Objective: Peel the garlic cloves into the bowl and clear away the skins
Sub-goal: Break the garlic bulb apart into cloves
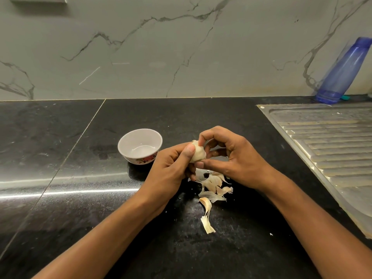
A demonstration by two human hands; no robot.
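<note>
Nearest, loose skins (211,188) lie in a small heap on the dark counter (80,148), with one long strip trailing closer in. They sit right under the hands, most likely because each piece drops where it is torn off, so they are together for sweeping up later. Just above the heap both hands meet around the garlic (198,154), held clear of the counter. The left hand (171,168) curls round it from the left with the thumb pressed on its side, which steadies it. The right hand (231,156) pinches it, forefinger hooked over the pointed top and thumb under the base, a grip suited to picking at the skin. Whether this is one clove or a small cluster I cannot tell. Just left of the hands, within easy reach for dropping peeled cloves, stands the bowl (128,135); it looks empty, so the task seems early. Farther right is a ribbed drainboard (332,141), and behind it a blue bottle (346,71) against the marble wall (141,57).
</note>
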